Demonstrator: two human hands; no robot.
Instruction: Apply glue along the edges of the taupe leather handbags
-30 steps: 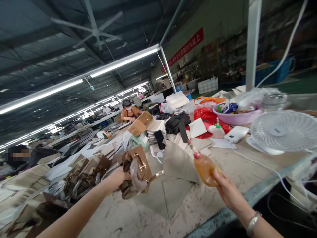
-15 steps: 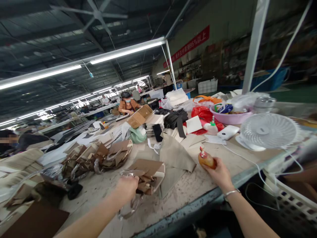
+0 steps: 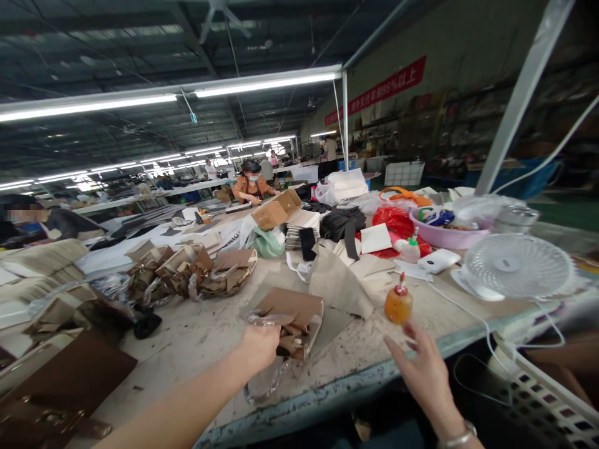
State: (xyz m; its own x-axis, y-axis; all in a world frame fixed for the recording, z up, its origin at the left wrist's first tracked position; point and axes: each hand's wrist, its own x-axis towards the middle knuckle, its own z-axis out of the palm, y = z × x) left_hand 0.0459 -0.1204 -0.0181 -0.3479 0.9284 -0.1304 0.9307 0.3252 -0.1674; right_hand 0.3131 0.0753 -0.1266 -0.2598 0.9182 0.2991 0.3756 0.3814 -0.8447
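My left hand (image 3: 262, 346) is closed on the near left side of a brown handbag (image 3: 294, 305), at its plastic-wrapped handle (image 3: 269, 319). The bag lies on the worktable over a grey-beige sheet (image 3: 339, 280). A small squat bottle of amber liquid with a red tip (image 3: 398, 304) stands upright on the table to the right of the bag. Just in front of it is my right hand (image 3: 418, 362), fingers apart, holding nothing. Whether a fingertip still touches the bottle's base I cannot tell.
More brown bags (image 3: 191, 271) line the table's left. A white fan (image 3: 519, 267), a white phone-sized device (image 3: 438, 260) with a cable and a pink basin (image 3: 449, 236) stand at the right. The table edge (image 3: 327, 393) runs close in front; a white plastic basket (image 3: 538, 386) is below right.
My right hand has let go of the amber bottle, which now stands on the table, and has drawn back toward the table edge. My left hand stays on the handbag. The view has shifted.
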